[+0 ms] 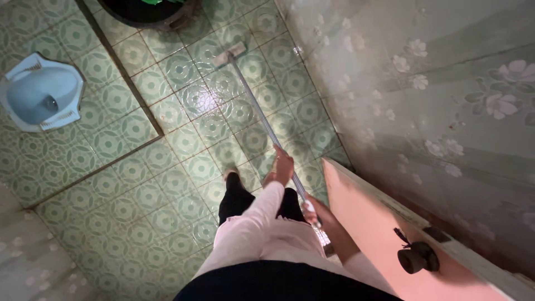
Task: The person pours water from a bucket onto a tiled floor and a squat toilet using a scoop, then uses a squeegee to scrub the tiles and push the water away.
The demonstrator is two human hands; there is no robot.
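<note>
I stand on a wet green patterned tile floor (167, 184) holding a long metal handle (259, 114) with both hands. Its pale brush head (229, 54) rests on the tiles far ahead, close to the wall. My left hand (283, 165), in a pink sleeve, grips the handle about midway. My right hand (311, 210) is closed around the upper end near my waist. My foot (231, 179) and dark trousers show below the hands.
A light blue squat toilet (42, 92) sits in a raised tiled platform at the left. A black bucket (147, 12) stands at the top edge. The flowered tile wall (446, 83) runs along the right, beside a pink door (373, 217) with a black knob (417, 257).
</note>
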